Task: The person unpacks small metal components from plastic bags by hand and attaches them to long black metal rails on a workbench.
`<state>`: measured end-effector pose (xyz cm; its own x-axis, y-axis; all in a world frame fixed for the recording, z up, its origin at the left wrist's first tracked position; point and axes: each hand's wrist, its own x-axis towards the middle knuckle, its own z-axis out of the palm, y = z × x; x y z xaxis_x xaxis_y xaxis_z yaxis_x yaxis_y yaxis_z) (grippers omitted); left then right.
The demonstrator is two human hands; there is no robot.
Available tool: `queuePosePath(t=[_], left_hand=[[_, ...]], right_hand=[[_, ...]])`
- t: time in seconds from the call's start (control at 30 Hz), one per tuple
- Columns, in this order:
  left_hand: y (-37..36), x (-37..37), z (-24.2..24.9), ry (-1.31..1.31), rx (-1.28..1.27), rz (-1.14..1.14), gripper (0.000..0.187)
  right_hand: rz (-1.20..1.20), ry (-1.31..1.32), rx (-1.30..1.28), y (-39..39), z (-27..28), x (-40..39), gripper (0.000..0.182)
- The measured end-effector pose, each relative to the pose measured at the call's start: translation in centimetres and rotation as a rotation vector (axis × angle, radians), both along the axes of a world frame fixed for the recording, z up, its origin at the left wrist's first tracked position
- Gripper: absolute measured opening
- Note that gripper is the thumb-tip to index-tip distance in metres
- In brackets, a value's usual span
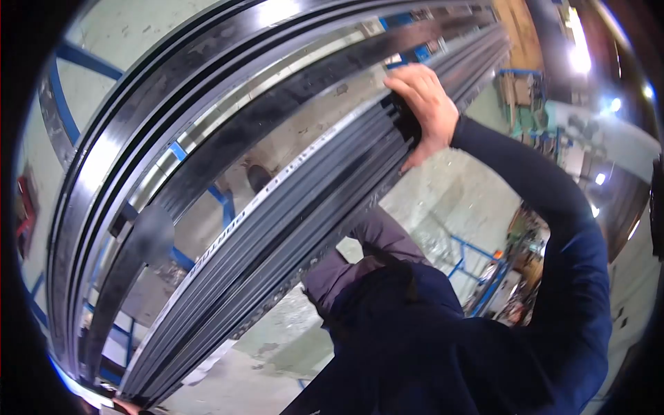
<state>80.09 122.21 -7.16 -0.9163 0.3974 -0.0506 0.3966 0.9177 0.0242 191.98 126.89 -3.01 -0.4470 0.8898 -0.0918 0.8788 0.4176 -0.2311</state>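
Observation:
A bundle of long dark grey profiles runs diagonally across the head view, a white strip with black print along its upper side. My right hand is closed over the bundle toward its upper right part, fingers on the far side and thumb on the near side. At the lower left end, my left hand grips the same bundle; only a small part of that hand shows at the frame's edge. A dark bar lies just beyond the bundle.
Long, shiny dark profiles rest beyond, over a blue metal frame. Another blue frame and a cluttered area are at the right. Concrete floor shows around my legs.

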Motion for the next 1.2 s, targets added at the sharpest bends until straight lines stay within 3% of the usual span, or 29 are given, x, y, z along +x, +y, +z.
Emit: queuePosePath(t=[0.03,0.07,0.1,0.13,0.4,0.47,0.83,1.2], left_hand=[[-0.7,0.0,-0.3,-0.038,0.077,-0.048,0.084],[-0.2,1.8,-0.8,-0.113,0.227,-0.267,0.082],[-0.3,3.4,0.1,-0.008,0.064,0.081,0.102],[-0.7,0.8,-0.9,0.034,-0.063,0.230,0.116],[-1.2,21.1,-1.0,0.190,-0.375,0.035,0.099],[-0.2,31.3,0.6,0.184,-0.259,0.035,0.121],[0.0,64.8,2.3,0.224,-0.078,-0.188,0.100],[-2.1,90.3,3.8,-0.262,0.133,-0.404,0.079]], right_hand=[[0.008,0.003,0.000,0.5,0.1,0.2,0.136],[-0.005,0.022,-0.003,0.3,0.0,0.0,0.136],[-0.007,0.036,-0.007,-0.1,-0.2,-0.2,0.136],[0.001,0.047,0.004,0.1,-0.3,-0.1,0.136],[-0.004,0.046,-0.001,0.2,0.6,0.4,0.132],[-0.007,0.089,-0.002,-0.1,0.3,0.6,0.129],[0.004,0.192,0.004,-0.8,0.5,1.5,0.121],[0.034,0.179,-0.006,-1.3,0.8,2.0,0.124]])
